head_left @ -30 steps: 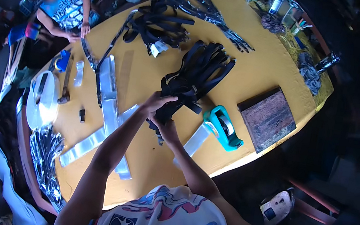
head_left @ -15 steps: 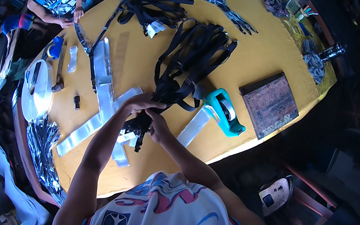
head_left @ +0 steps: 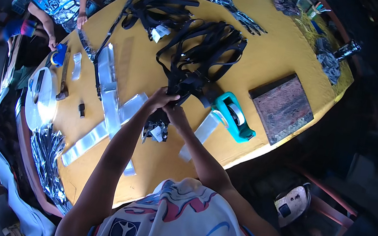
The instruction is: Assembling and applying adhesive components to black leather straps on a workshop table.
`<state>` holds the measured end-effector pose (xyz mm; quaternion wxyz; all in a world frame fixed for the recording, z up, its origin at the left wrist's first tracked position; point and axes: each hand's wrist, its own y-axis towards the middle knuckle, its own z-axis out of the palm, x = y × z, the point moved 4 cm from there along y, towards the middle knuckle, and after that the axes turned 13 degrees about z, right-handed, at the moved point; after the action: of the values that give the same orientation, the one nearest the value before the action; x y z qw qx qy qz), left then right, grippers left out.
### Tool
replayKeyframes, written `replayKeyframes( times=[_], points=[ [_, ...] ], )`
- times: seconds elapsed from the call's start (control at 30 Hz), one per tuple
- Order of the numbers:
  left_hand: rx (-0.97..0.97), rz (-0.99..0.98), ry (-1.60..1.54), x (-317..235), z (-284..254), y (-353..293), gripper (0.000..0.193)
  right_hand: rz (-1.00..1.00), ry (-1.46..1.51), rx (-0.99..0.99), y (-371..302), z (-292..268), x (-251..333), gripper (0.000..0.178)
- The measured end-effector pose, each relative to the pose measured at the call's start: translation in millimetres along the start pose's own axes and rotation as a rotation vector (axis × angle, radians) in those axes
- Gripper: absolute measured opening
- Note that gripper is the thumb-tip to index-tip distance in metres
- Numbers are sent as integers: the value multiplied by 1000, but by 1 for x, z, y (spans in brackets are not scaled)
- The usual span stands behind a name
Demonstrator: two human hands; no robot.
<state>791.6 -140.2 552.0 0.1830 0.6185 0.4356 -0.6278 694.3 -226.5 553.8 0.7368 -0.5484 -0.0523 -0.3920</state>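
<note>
A thick bundle of black webbing straps [head_left: 208, 55] lies on the yellow-covered table, its loops fanned out at the far side. My left hand [head_left: 161, 99] is closed round the gathered near part of the bundle. Just below it, my right hand [head_left: 176, 116] also grips the straps, the two hands almost touching. The bundle's near end, with black buckles and a white tag [head_left: 157, 134], hangs between my forearms. Right of my hands stands a teal tape dispenser [head_left: 235, 117], with a clear plastic strip [head_left: 202, 132] beside it. My fingertips are partly hidden by the straps.
More black straps [head_left: 163, 9] lie at the back. Clear plastic strips [head_left: 109, 101], a hammer [head_left: 64, 80] and a white oval roll [head_left: 41, 98] are on the left. A worn, flat block [head_left: 283, 108] sits right. Across the table, a co-worker's hand [head_left: 52, 44] is at a blue tape dispenser [head_left: 58, 55].
My hands have moved slightly away from me and right with the strap bundle, and its tagged end has swung. The co-worker's one hand has gone from the straps to the blue dispenser.
</note>
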Motion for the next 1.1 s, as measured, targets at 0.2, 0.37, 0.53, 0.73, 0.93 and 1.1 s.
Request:
replayKeyframes(
  times=[0.2, 0.37, 0.53, 0.73, 0.93, 1.1],
  points=[
    [-144, -90, -300, -28, -12, -41, 23, -905, -1205, -769, -77, -15, 87, 34],
    [-187, -30, -118, 1, -8, -33, 29, -537, -1435, -725, -25, -41, 88, 49],
    [-210, 72, -45, 10, -7, -25, 30, -704, -1173, -425, -65, -14, 135, 32],
    [-155, 163, -7, -5, 7, 0, 36, -1021, -950, -298, -151, 8, 230, 18],
    [-131, 273, 241, 1, 19, 11, 47, -1094, -925, -382, -190, 14, 292, 17],
    [-93, 182, 422, -8, 20, 14, 77, -1309, -926, -395, -220, 39, 349, 20]
  ],
)
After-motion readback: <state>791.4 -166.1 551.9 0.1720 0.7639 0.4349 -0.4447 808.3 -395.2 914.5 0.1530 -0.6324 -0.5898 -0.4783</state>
